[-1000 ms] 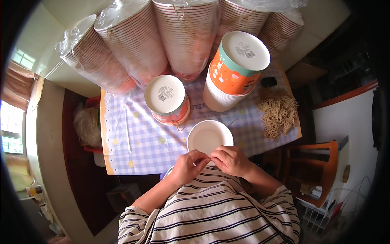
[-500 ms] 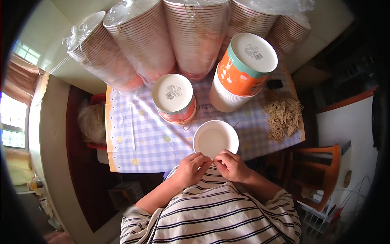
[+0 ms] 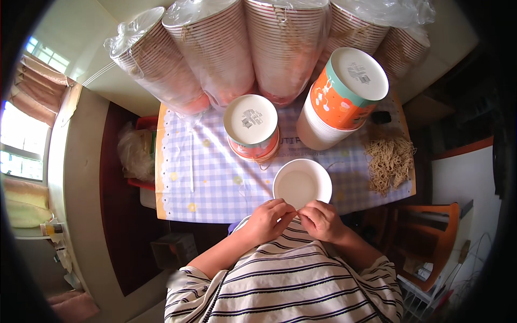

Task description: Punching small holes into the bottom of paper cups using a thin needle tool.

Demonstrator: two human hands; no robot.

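My left hand [image 3: 271,219] and my right hand [image 3: 323,220] meet at the near rim of a white paper tub [image 3: 302,185], which stands mouth up at the table's front edge. Both hands are closed in a pinch, fingertips almost touching. What they pinch is too small to make out. Behind the tub, a short stack of upturned orange and green paper tubs [image 3: 251,121] has thin cord around its lower part. To its right rises a taller stack of paper tubs [image 3: 344,99], also bottoms up.
Tall plastic-wrapped stacks of paper tubs [image 3: 288,51] line the back of the table. A heap of beige cords [image 3: 390,164] lies at the right, by a small black object [image 3: 382,117]. A checked cloth [image 3: 210,185] covers the table. A wooden chair [image 3: 439,242] stands at right.
The whole view has shifted, so the table and tubs appear farther right. Both hands stay pinched together at the white tub's near rim, with little visible change.
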